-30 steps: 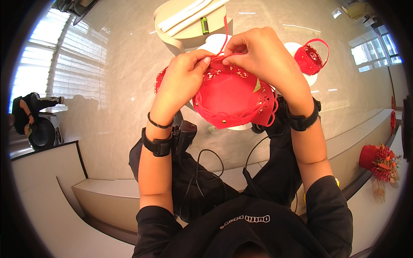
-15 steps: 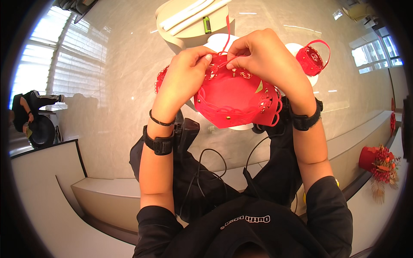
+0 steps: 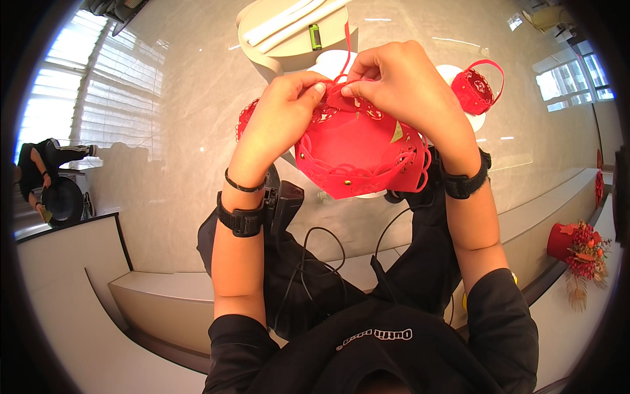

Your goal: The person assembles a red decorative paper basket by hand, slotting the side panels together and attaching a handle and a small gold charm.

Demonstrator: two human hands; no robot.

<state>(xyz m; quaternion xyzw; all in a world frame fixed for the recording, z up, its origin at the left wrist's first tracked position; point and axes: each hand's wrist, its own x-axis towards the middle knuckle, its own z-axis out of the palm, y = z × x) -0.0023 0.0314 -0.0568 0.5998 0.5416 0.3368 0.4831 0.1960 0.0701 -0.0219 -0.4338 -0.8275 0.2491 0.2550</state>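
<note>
Both hands, left hand (image 3: 279, 118) and right hand (image 3: 400, 85), pinch rim of red paper basket (image 3: 357, 154). Finished small red basket (image 3: 474, 90) well apart right; green battery (image 3: 315, 37) on desk tray (image 3: 262, 39) behind.

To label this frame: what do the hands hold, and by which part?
Both the left hand and right hand pinch the red paper basket at its upper rim.

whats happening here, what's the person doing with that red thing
A seated person is holding a red cut-paper basket above their lap, in front of a glossy grey table. The left hand and right hand pinch its upper rim close together, where a thin red strip rises. A smaller red basket with a handle sits on a white disc on the table to the right, and a green cylinder lies on a tray beyond.
</note>
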